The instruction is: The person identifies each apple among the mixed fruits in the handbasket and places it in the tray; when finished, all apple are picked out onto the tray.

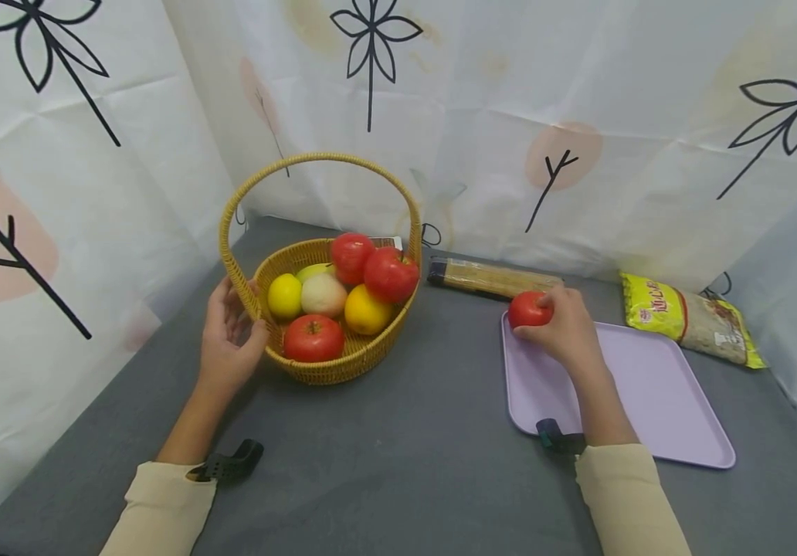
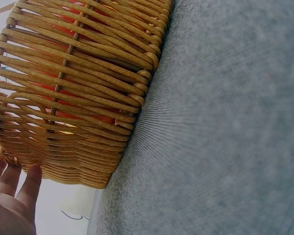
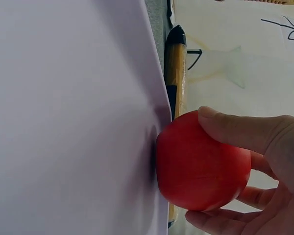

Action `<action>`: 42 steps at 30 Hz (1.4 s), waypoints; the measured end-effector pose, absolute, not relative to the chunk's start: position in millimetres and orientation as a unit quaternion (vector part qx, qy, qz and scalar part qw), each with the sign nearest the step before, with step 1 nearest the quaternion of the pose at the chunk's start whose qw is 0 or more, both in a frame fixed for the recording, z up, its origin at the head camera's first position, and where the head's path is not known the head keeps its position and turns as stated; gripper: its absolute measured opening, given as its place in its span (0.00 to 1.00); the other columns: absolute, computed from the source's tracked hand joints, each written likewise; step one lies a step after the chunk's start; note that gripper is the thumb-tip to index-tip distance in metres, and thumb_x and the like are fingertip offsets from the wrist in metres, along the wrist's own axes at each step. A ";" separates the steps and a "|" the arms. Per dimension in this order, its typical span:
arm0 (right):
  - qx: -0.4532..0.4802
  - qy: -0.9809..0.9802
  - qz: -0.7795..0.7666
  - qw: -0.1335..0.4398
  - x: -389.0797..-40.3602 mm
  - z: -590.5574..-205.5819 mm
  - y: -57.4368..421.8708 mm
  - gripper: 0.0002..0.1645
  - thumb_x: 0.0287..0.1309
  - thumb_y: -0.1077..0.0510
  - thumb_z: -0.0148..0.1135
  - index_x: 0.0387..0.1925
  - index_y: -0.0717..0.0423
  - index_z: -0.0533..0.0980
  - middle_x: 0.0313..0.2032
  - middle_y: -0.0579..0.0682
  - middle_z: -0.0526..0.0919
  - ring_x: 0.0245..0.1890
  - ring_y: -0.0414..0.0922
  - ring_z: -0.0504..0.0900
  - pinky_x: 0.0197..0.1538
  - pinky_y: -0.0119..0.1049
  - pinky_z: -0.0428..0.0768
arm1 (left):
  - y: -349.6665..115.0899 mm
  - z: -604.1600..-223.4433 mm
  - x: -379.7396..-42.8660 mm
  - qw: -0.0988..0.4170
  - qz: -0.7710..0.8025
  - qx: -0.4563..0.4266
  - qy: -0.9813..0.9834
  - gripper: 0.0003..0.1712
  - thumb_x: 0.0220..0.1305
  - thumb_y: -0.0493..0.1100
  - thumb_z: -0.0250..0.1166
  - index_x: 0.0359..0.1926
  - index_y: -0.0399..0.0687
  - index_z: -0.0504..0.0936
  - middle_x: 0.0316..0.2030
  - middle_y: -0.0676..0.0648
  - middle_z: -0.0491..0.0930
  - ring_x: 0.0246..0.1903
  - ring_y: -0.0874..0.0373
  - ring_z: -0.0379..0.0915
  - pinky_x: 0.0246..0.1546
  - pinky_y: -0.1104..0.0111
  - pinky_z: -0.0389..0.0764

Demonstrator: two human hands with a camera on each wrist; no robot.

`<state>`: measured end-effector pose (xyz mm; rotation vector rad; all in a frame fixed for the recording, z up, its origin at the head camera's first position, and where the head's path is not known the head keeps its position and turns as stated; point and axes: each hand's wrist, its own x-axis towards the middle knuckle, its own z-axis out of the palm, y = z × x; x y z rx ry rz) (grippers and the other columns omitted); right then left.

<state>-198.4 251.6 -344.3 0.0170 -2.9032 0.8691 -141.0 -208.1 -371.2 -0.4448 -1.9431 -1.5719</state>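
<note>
My right hand (image 1: 568, 330) holds a red tomato (image 1: 529, 310) between thumb and fingers at the far left corner of a lilac tray (image 1: 676, 401). In the right wrist view the tomato (image 3: 203, 161) is low over the tray surface (image 3: 68, 122); whether it touches is unclear. At the left side of a wicker basket (image 1: 329, 374), my left hand (image 1: 228, 344) grips the rim near the foot of the tall handle. The left wrist view shows its fingers (image 2: 32, 188) against the weave (image 2: 63, 142). Inside the basket lie tomatoes (image 1: 313, 338), a yellow lemon (image 1: 284, 296), a pale peach-like fruit (image 1: 323, 295) and an orange (image 1: 367, 310).
A bundle of dry noodles (image 1: 496, 278) lies behind the tray, along the table's back edge. Right of it is a yellow-ended food bag (image 1: 690, 318), near the tray's far edge. Patterned white cloth (image 1: 468, 139) hangs behind the grey table (image 1: 398, 463).
</note>
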 end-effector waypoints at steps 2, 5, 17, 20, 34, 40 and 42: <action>0.009 -0.957 0.284 0.057 -198.6 -345.7 252.4 0.32 0.51 0.56 0.76 0.52 0.68 0.71 0.58 0.71 0.65 0.57 0.67 0.67 0.57 0.65 0.71 | -207.9 -371.5 -141.3 0.296 -0.594 -0.168 -0.729 0.42 0.57 0.19 0.54 0.74 0.33 0.57 0.62 0.37 0.72 0.62 0.58 0.69 0.59 0.67 0.73; 0.018 -0.955 0.291 0.051 -197.8 -346.3 253.8 0.33 0.52 0.55 0.75 0.53 0.68 0.70 0.56 0.69 0.68 0.56 0.66 0.67 0.56 0.64 0.72 | -207.7 -371.9 -141.8 0.298 -0.594 -0.170 -0.728 0.42 0.57 0.19 0.54 0.74 0.33 0.57 0.62 0.38 0.72 0.62 0.56 0.70 0.59 0.67 0.73; 0.013 -0.955 0.295 0.013 -194.5 -340.3 253.0 0.34 0.60 0.52 0.69 0.61 0.65 0.70 0.60 0.68 0.69 0.60 0.65 0.66 0.58 0.64 0.71 | -207.7 -373.0 -142.5 0.292 -0.596 -0.159 -0.731 0.43 0.58 0.19 0.54 0.75 0.34 0.56 0.63 0.35 0.71 0.63 0.48 0.69 0.59 0.67 0.73; 0.009 -0.955 0.296 0.018 -193.8 -340.7 251.4 0.34 0.60 0.52 0.69 0.61 0.65 0.70 0.60 0.68 0.69 0.60 0.66 0.65 0.59 0.65 0.71 | -207.5 -373.0 -142.3 0.290 -0.598 -0.156 -0.731 0.42 0.58 0.20 0.54 0.74 0.34 0.56 0.63 0.35 0.71 0.64 0.47 0.68 0.59 0.67 0.73; 0.121 -0.948 0.288 0.057 -175.7 -310.9 192.7 0.24 0.64 0.52 0.65 0.56 0.62 0.77 0.57 0.64 0.78 0.58 0.62 0.75 0.57 0.61 0.74 | -210.9 -369.2 -142.6 0.298 -0.592 -0.172 -0.728 0.42 0.57 0.20 0.54 0.74 0.34 0.57 0.63 0.35 0.71 0.63 0.55 0.69 0.60 0.68 0.72; 0.213 -0.918 0.334 0.028 -161.7 -304.9 139.9 0.18 0.61 0.54 0.70 0.51 0.56 0.81 0.49 0.52 0.85 0.49 0.51 0.83 0.52 0.51 0.81 | -210.4 -371.1 -142.5 0.296 -0.592 -0.171 -0.730 0.43 0.57 0.19 0.54 0.75 0.34 0.56 0.62 0.35 0.71 0.63 0.57 0.69 0.60 0.67 0.72; 0.259 -0.901 0.345 0.047 -159.0 -308.0 121.0 0.18 0.60 0.56 0.71 0.50 0.57 0.81 0.48 0.52 0.85 0.47 0.50 0.83 0.52 0.49 0.81 | -209.5 -371.4 -141.9 0.295 -0.593 -0.168 -0.730 0.43 0.57 0.19 0.54 0.75 0.35 0.56 0.62 0.36 0.71 0.62 0.58 0.69 0.60 0.67 0.73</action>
